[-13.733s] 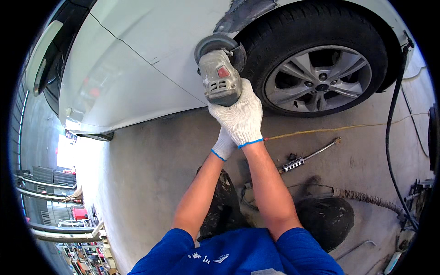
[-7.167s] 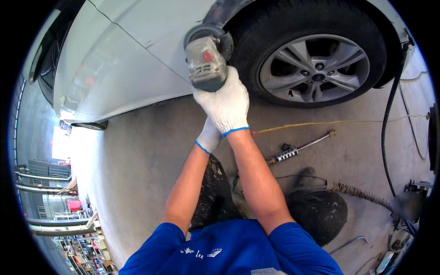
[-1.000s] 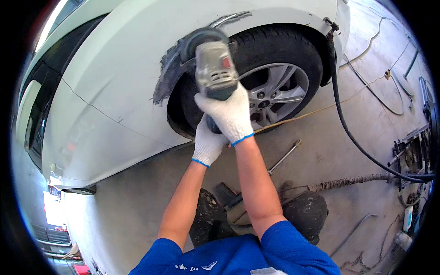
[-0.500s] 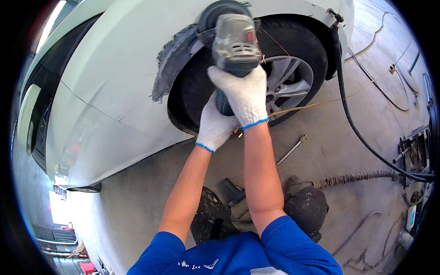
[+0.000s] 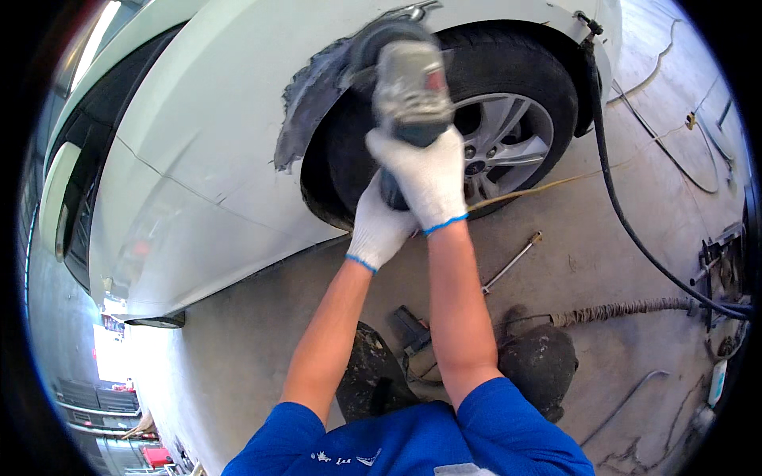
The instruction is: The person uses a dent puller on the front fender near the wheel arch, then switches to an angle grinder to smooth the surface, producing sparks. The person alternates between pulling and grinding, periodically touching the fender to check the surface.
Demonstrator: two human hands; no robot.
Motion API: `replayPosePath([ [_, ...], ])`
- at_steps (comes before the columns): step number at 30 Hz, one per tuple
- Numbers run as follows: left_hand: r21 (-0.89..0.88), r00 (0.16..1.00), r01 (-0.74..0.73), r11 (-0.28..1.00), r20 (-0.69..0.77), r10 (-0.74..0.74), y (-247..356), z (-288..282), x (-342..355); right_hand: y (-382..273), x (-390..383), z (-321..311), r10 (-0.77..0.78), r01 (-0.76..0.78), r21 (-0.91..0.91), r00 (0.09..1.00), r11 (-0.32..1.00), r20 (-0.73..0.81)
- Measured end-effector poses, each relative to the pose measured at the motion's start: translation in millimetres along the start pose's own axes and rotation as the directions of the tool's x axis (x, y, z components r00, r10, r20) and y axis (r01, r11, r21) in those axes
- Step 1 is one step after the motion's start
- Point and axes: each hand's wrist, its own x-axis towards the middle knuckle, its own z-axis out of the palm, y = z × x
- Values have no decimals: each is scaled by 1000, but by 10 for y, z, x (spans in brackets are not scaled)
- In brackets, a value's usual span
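A white-painted car (image 5: 214,143) fills the far side, its front-left to centre panels sweeping over a black rubber tyre (image 5: 524,71) with a silver spoked wheel (image 5: 512,131). A rough grey patch (image 5: 305,107) scars the paint along the left of the wheel arch. At right, a thick black hose (image 5: 607,170) drops from the car and curves across the concrete floor (image 5: 262,317).

At centre, a dusty grey angle grinder (image 5: 413,83) with a dark body points away from the wearer, its round disc (image 5: 389,46) at the arch edge; blur hides whether they touch. The white-gloved right hand (image 5: 429,174) wraps the body just behind the head; the white-gloved left hand (image 5: 375,222) grips lower, nearer. Both hands' fingers curl around the tool, their tips hidden.

Good handling probably means a firm two-handed hold, light steady pressure, a shallow disc angle, and the disc kept off the tyre and the thin yellow cord (image 5: 548,187).

A red box-like container (image 5: 157,457) sits near left, a small white bottle (image 5: 717,384) at right; their contents cannot be seen.
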Motion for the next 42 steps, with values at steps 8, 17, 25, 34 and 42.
replayPosePath([
  [8, -2, 999, 38, 999, -9, -38, 97, -4, -27, -132, 9, -48, 39, -40, 42, 999, 998, 25],
  [17, -48, 994, 113, 992, -1, -114, 158, -39, -117, -193, -7, -34, 59, -60, 35, 998, 998, 34],
  [25, -48, 999, 41, 998, -27, -42, 174, -18, -147, -141, -31, -21, -21, 19, 62, 999, 998, 30],
  [34, -53, 993, 116, 992, -23, -117, 284, -45, -165, -97, -46, 46, -38, 39, -27, 998, 999, 57],
  [42, -38, 999, 30, 999, -33, -32, 42, -50, -84, -10, -8, 16, -8, 5, 119, 1000, 993, 30],
])
